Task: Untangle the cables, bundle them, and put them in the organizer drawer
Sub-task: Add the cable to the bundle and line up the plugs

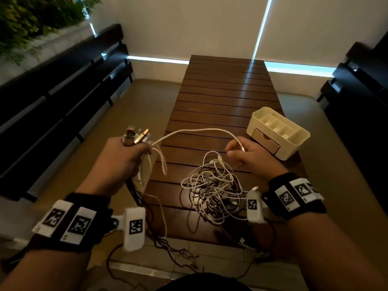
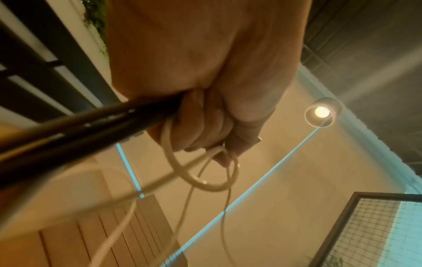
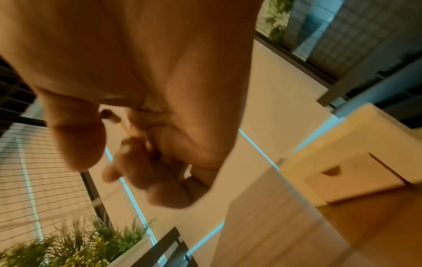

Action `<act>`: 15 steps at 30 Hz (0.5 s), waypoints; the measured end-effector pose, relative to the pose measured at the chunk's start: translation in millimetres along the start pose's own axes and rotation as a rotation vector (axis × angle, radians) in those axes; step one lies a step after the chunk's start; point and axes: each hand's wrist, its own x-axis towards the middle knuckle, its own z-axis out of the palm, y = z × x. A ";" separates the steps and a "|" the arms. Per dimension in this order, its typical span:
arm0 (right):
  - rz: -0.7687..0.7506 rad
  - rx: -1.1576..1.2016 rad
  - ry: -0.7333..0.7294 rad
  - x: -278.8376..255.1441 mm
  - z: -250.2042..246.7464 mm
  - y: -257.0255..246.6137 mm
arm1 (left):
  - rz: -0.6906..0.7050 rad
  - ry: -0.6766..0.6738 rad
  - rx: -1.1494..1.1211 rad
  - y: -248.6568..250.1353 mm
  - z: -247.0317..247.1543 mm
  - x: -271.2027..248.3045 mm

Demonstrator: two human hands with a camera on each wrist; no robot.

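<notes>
A tangle of white and dark cables (image 1: 212,192) lies on the near part of the slatted wooden table (image 1: 222,97). My left hand (image 1: 128,153) is raised left of the table and grips a bunch of cable ends (image 1: 137,135), plugs sticking up, dark and white cords (image 2: 86,124) trailing below the fist (image 2: 203,130). One white cable (image 1: 197,131) arcs from that fist to my right hand (image 1: 241,150), which pinches its far end above the pile. The cream organizer (image 1: 279,131) with its drawer (image 1: 265,141) pushed in stands at the table's right edge, also seen as the organizer (image 3: 356,159) in the right wrist view.
Dark slatted benches (image 1: 63,87) run along the left, and another dark bench (image 1: 357,85) stands at the right. A planter with green foliage (image 1: 35,19) is at the upper left. Thin dark wires (image 1: 174,248) hang over the table's near edge toward the floor.
</notes>
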 end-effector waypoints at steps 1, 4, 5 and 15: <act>0.036 -0.102 -0.034 0.0 -1.0 -4.0 | -0.014 -0.035 -0.003 -0.7 2.5 -2.5; 0.200 -0.592 -0.085 1.4 -0.3 -3.9 | -0.036 -0.120 0.044 4.5 10.9 -9.9; 0.215 -0.660 -0.060 -0.4 0.7 -6.2 | -0.045 -0.144 0.063 7.0 14.7 -13.0; -0.175 -0.357 -0.216 -59.8 62.4 -41.2 | -0.117 -0.395 0.068 -1.4 40.4 -35.5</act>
